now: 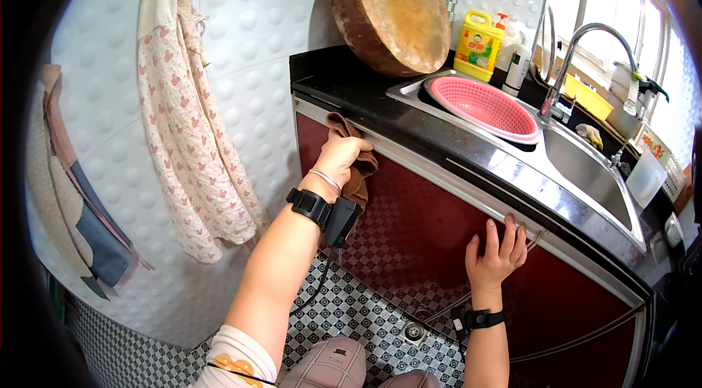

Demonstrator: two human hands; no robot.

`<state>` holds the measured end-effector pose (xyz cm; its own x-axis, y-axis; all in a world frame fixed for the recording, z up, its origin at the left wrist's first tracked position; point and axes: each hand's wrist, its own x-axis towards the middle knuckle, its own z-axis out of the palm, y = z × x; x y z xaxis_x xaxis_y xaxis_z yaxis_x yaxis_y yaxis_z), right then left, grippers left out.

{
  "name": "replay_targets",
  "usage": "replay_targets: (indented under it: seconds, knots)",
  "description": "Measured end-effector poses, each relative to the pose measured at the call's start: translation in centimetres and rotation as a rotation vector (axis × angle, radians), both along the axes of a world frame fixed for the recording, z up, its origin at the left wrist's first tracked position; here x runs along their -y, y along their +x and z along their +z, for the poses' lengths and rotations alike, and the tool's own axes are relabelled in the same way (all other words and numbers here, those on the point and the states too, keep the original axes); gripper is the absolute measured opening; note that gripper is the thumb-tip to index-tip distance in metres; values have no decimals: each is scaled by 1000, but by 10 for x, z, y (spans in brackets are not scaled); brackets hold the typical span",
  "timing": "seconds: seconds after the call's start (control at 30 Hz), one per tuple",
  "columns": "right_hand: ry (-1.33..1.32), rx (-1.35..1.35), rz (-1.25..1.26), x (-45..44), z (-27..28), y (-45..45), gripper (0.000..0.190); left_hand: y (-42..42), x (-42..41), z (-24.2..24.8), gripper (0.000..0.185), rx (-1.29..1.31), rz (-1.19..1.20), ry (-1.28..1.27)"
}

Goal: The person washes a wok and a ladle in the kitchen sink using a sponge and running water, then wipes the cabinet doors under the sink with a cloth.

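Observation:
My left hand (341, 155) grips a bunched brown cloth (359, 177), whose top end pokes up past my knuckles. It is at the upper left corner of a dark red glossy cabinet door (411, 223), by the pale metal rail (439, 182) under the counter. My right hand (498, 251) is spread, with nothing in it. Its fingertips are at the rail farther right, near the seam between two doors. Whether the palm touches the door cannot be made out. Both wrists wear black straps.
Above the doors runs a black countertop (373, 94) with a steel sink (589, 168). A pink colander (482, 105), a yellow detergent jug (480, 48) and a large round wooden block (406, 9) stand on it. An apron (181, 130) hangs at left. A floor drain (413, 332) lies below.

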<state>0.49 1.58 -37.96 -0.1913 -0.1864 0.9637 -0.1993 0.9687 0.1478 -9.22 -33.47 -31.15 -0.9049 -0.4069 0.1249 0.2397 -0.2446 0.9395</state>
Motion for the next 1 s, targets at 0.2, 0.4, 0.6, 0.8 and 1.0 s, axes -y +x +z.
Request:
replay_targets:
  seconds: [0.2,0.4,0.6,0.8,1.0]
  knots:
    - [2,-2,-5,0,-1,0,37,14,-11,4,51,10,160,-216]
    - [18,-38,-20,-1,-1,-5,36,61,-70,-22,41,-224,493,-891]
    - [40,-19,-36,-2,-4,-5,42,78,-95,-39,43,-470,367,-1144]
    - [67,-21,-59,-3,-6,-6,45,35,-26,-57,53,-267,361,-1013]
    - [87,-38,-114,-4,-7,-9,41,-20,32,-77,50,170,634,-846]
